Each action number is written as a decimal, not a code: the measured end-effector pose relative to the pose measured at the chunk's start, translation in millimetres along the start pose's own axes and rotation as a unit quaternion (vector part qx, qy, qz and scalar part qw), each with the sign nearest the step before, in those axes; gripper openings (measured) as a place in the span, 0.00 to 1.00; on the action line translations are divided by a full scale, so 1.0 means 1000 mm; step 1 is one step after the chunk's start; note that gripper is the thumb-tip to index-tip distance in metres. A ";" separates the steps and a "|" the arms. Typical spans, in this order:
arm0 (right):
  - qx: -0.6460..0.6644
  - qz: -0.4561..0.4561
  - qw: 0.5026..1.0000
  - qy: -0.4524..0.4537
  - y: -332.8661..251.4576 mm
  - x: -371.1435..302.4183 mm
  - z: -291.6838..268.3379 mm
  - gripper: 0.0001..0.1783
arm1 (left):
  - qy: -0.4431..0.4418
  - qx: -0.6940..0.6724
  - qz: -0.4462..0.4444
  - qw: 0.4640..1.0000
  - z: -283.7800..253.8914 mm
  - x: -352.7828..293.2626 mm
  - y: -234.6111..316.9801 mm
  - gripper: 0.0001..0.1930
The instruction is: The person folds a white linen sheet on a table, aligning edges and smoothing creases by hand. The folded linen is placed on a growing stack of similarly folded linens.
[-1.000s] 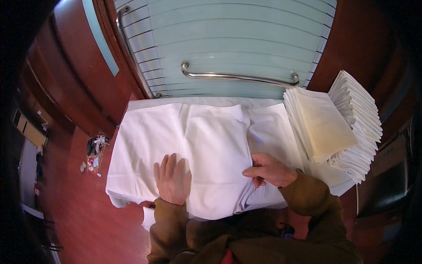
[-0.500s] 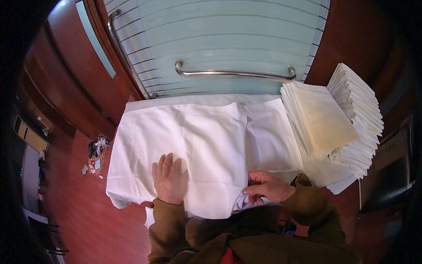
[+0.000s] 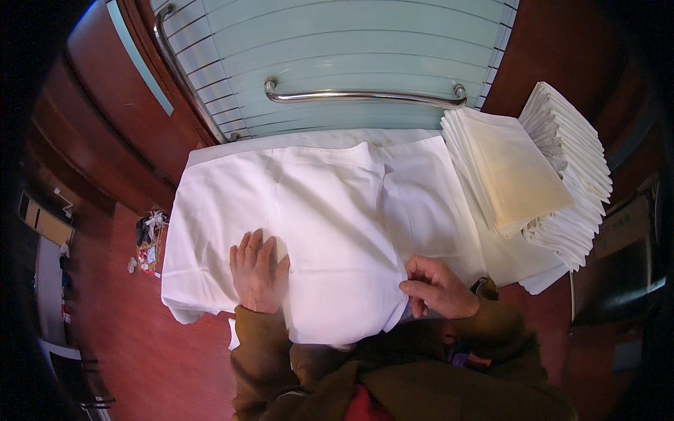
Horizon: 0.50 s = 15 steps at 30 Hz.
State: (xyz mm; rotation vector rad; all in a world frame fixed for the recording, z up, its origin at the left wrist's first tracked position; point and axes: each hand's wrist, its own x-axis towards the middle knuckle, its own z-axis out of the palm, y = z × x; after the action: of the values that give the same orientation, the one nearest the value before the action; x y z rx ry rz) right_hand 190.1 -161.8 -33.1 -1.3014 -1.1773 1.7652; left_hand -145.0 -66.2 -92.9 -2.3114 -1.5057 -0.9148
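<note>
left hand (image 3: 257, 276) spread flat on white cloth (image 3: 333, 224); right hand (image 3: 440, 288) pinches its edge.

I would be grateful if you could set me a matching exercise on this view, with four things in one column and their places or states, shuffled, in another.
Column one
1. Left hand
2. Right hand
3. Folded cloths
4. Horizontal metal bar

Column two
A. Piled to the right of both hands
B. Palm down on the white cloth
C. Running across the pale panel
D. Curled at the white cloth's right edge

Right pairs: 1-B, 2-D, 3-A, 4-C
</note>
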 end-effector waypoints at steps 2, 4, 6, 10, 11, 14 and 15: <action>-0.034 -0.027 0.999 0.024 0.009 -0.002 0.001 0.07 | 0.007 -0.003 -0.006 1.000 0.001 0.000 -0.001 0.21; -0.082 -0.014 0.995 0.063 0.016 -0.006 0.000 0.07 | 0.015 -0.004 -0.001 1.000 0.001 -0.001 -0.001 0.22; -0.101 -0.035 0.993 0.054 0.021 -0.007 0.000 0.07 | 0.020 -0.004 0.003 1.000 0.000 0.001 0.000 0.23; -0.166 -0.049 0.983 0.063 0.021 -0.007 -0.005 0.08 | 0.030 -0.023 0.010 0.999 -0.002 0.004 0.000 0.23; -0.184 -0.052 0.979 0.066 0.018 -0.006 -0.008 0.08 | 0.029 -0.028 0.008 0.999 -0.003 0.005 0.000 0.24; -0.300 -0.080 0.948 0.068 0.004 -0.006 -0.017 0.08 | 0.014 -0.036 -0.002 0.999 -0.007 0.004 0.001 0.24; -0.330 -0.116 0.935 0.060 -0.002 -0.007 -0.019 0.09 | 0.007 -0.035 -0.007 0.999 -0.008 0.003 0.002 0.24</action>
State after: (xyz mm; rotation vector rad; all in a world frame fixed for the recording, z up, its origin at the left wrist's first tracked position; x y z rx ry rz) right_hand 210.4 -161.7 -30.7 -1.5220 -1.8569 1.1313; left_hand -145.5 -68.7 -84.2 -2.3414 -1.5085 -0.9990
